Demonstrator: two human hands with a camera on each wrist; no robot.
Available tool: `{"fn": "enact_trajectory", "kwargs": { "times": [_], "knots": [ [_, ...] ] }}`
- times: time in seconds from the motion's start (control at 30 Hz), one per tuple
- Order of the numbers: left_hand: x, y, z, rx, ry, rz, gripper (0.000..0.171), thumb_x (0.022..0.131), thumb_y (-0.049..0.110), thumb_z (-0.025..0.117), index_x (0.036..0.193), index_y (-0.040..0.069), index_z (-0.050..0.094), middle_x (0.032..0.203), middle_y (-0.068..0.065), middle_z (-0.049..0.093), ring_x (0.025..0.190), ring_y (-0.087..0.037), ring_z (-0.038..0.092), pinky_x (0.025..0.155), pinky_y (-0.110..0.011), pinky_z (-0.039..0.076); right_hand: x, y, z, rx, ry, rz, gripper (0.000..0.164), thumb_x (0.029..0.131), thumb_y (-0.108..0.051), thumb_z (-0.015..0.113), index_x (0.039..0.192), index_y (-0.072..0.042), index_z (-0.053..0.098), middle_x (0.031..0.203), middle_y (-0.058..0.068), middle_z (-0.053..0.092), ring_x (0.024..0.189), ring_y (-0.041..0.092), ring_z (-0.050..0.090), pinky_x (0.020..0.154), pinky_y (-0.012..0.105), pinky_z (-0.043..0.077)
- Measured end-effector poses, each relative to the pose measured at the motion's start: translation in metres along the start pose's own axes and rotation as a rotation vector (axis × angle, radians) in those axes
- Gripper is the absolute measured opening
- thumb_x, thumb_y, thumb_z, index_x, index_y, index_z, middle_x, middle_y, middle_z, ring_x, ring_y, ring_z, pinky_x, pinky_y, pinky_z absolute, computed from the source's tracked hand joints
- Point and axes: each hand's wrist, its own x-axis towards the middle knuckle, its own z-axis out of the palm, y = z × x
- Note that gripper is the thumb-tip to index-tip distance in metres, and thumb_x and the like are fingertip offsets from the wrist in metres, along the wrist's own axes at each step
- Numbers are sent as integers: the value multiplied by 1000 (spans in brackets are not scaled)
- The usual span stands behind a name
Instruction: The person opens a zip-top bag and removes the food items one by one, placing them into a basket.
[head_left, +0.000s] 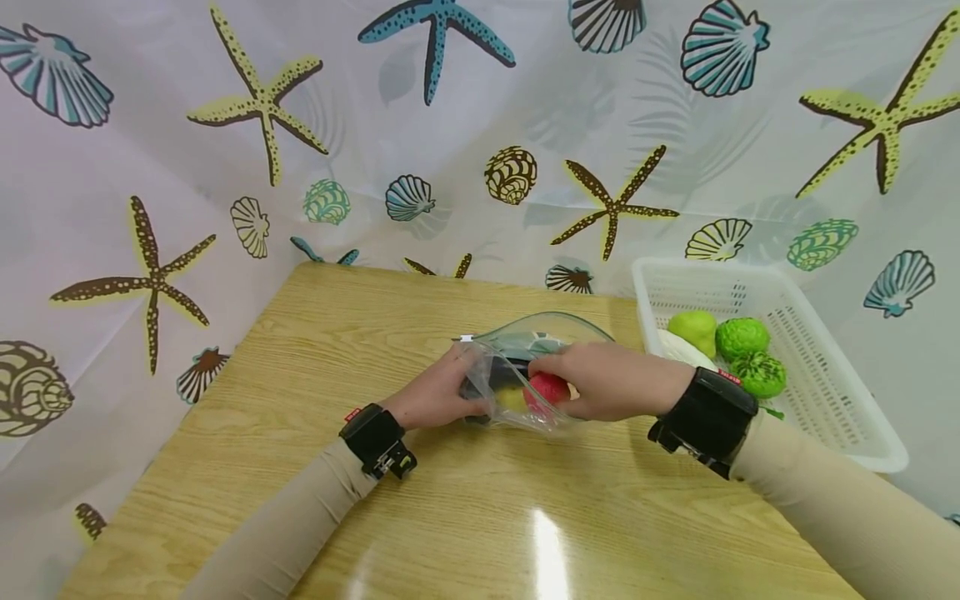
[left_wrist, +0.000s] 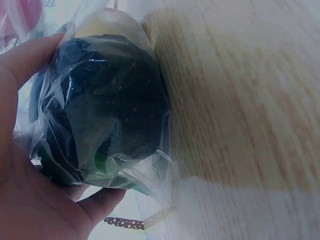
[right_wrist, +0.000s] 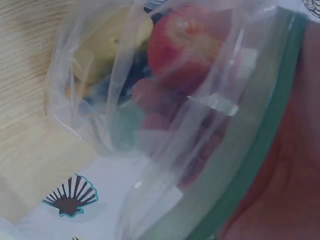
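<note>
A clear zip bag (head_left: 531, 417) with a green zip strip (right_wrist: 272, 117) lies on its side on the table, its mouth towards the right. My left hand (head_left: 438, 390) grips the bag from the left, thumb and fingers spread around a dark, rounded item (left_wrist: 112, 95) inside it. Through the plastic, a yellow fruit (right_wrist: 112, 45) shows beside the dark item. My right hand (head_left: 615, 382) reaches in through the mouth and holds a red apple (right_wrist: 185, 47), fingers curled against it. Some of those fingers are blurred behind the plastic.
At the right stands a white plastic basket (head_left: 843, 362). It holds a yellow-green fruit (head_left: 692, 332), a bumpy green item (head_left: 742, 339), a darker green one (head_left: 759, 373) and a white item (head_left: 682, 347). A sea-patterned cloth (head_left: 465, 150) hangs behind the wooden table (head_left: 450, 517).
</note>
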Motion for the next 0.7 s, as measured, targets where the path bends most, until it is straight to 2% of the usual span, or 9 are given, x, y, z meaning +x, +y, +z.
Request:
{"fn": "enact_trajectory", "kwargs": {
  "times": [0.13, 0.4, 0.6, 0.7],
  "knots": [
    [0, 0, 0, 20, 11, 27, 81, 83, 42, 71, 148, 18, 29, 136, -2, 32, 110, -10, 39, 93, -35, 44, -5, -2, -6, -10, 48, 16, 35, 85, -25, 66, 118, -16, 58, 88, -8, 58, 73, 4, 51, 62, 24, 49],
    [0, -5, 2, -8, 34, 52, 85, 82, 43, 72, 150, 21, 25, 127, 0, 35, 103, -11, 41, 86, -33, 46, -19, -8, -25, -16, 115, 91, 47, 82, -32, 68, 124, -16, 55, 100, -6, 60, 77, 5, 52, 66, 25, 50],
    [1, -6, 2, -10, 31, 56, 86, 82, 42, 71, 151, 20, 24, 130, -3, 35, 104, -12, 42, 86, -34, 46, -32, -4, -39, -55, 202, 117, 48, 80, -31, 68, 123, -15, 55, 93, -6, 61, 69, 6, 50, 56, 26, 48],
    [1, -6, 2, -7, 28, 55, 87, 83, 43, 71, 151, 19, 23, 131, -3, 35, 104, -11, 42, 86, -34, 47, -41, -1, -47, -72, 256, 133, 49, 79, -30, 69, 123, -15, 55, 90, -6, 62, 68, 6, 50, 56, 26, 48]
  ]
}}
